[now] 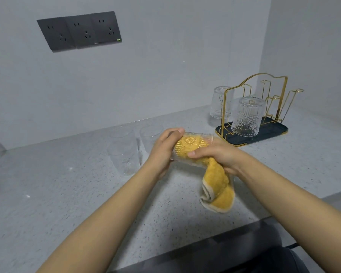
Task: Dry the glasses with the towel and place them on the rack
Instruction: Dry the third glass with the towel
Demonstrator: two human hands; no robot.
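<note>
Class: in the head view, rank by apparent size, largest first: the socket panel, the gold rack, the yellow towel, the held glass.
1. gold rack
2. socket panel
3. yellow towel and held glass: too alike to rank, both partly hidden.

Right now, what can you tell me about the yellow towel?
The yellow towel looks soft and fluffy, like terry cloth, with a pale cream edge. One end is stuffed inside the glass, which lies sideways in the air, so the yellow shows through the patterned side. The other end hangs down in loose folds just above the speckled counter. The right hand grips the towel at the glass's mouth, and the left hand holds the glass's base.
</note>
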